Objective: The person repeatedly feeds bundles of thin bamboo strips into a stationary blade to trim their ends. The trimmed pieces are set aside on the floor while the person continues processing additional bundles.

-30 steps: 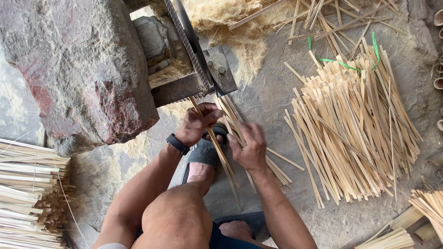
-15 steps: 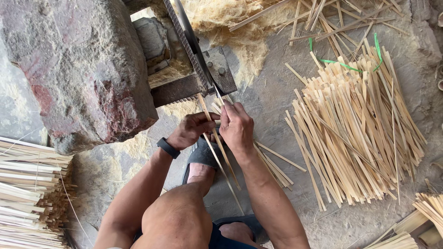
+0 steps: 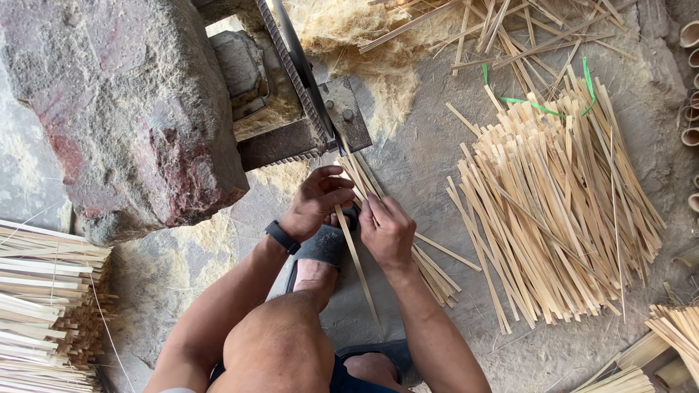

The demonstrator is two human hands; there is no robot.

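My left hand (image 3: 314, 200), with a black band on its wrist, and my right hand (image 3: 386, 229) both grip a thin bamboo strip (image 3: 358, 268). The strip's far end lies against the edge of a long dark metal blade (image 3: 298, 69) fixed to a metal bracket (image 3: 342, 113). Its near end trails back past my knee. Just beyond my hands a small bundle of split bamboo strips (image 3: 429, 266) lies on the ground. My foot in a dark sandal (image 3: 320, 247) rests under my left hand.
A large pile of split bamboo strips (image 3: 553, 204) with a green tie lies at right. A big reddish-grey rock (image 3: 124, 109) stands at left. Stacked strips (image 3: 44, 306) fill the lower left. Bamboo shavings (image 3: 364, 36) heap behind the blade. Cut bamboo tubes (image 3: 690, 109) line the right edge.
My hands have drawn back from the blade toward my body, pulling the strip with them. The right hand shifted from the blade's edge down beside the left.
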